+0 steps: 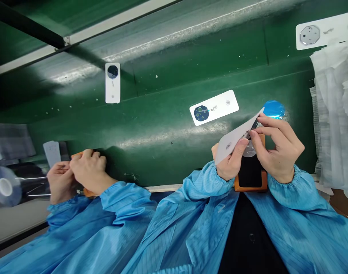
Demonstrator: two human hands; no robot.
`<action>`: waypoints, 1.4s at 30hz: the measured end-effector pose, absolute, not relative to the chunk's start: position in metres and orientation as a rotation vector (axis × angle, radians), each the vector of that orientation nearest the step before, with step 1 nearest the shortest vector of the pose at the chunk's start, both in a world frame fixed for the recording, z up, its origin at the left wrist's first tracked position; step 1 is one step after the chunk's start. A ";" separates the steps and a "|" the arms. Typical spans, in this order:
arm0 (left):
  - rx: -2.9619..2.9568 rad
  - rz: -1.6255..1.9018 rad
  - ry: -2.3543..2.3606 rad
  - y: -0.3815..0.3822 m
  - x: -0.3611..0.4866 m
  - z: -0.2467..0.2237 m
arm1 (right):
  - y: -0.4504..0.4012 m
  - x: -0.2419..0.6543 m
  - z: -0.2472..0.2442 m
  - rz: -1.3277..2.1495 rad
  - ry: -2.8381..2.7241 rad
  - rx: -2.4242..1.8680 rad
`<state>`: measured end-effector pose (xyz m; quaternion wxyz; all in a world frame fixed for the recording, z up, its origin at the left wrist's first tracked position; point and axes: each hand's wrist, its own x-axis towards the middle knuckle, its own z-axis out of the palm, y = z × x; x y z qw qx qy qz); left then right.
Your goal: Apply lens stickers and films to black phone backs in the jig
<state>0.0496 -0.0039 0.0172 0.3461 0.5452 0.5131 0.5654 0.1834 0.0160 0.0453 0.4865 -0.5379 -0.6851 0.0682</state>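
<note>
Tilted up in front of me is a white phone back cover (pixel 233 140) with a dark camera area at its far end. My left hand (pixel 230 161) grips its near end, thumb on the printed face. At the dark far end, the fingers of my right hand (pixel 278 146) are pinched against the cover. Whether a small piece sits between those fingertips is hidden. Below both hands lies an orange fixture (pixel 251 184) with a black middle. A shiny blue disc (pixel 273 109) lies just beyond my right hand. Another white phone back cover (pixel 214 107) rests flat on the green table.
To my left, a co-worker's hands (pixel 88 167) work over another orange fixture, near a tape roll (pixel 6 186). More covers lie at the far left (pixel 112 95) and far right (pixel 336 32). Stacked translucent sheets (pixel 334 114) line the right side of the green table (pixel 162 160).
</note>
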 end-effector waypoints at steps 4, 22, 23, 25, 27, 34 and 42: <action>1.471 1.440 1.361 -0.003 0.049 0.019 | 0.017 0.185 0.045 0.164 -1.672 -1.319; 1.461 1.500 1.224 -0.004 0.050 0.015 | 0.020 0.187 0.045 0.272 -1.643 -1.280; 1.459 1.499 1.225 -0.003 0.050 0.015 | 0.020 0.187 0.045 0.275 -1.643 -1.280; 1.455 1.492 1.223 -0.003 0.050 0.015 | 0.020 0.188 0.044 0.280 -1.643 -1.292; 1.451 1.483 1.216 -0.003 0.050 0.015 | 0.020 0.188 0.043 0.287 -1.641 -1.299; 1.449 1.475 1.227 -0.004 0.049 0.014 | 0.018 0.189 0.042 0.323 -1.632 -1.341; 1.380 1.421 1.289 -0.006 0.049 0.014 | 0.019 0.190 0.043 0.341 -1.627 -1.348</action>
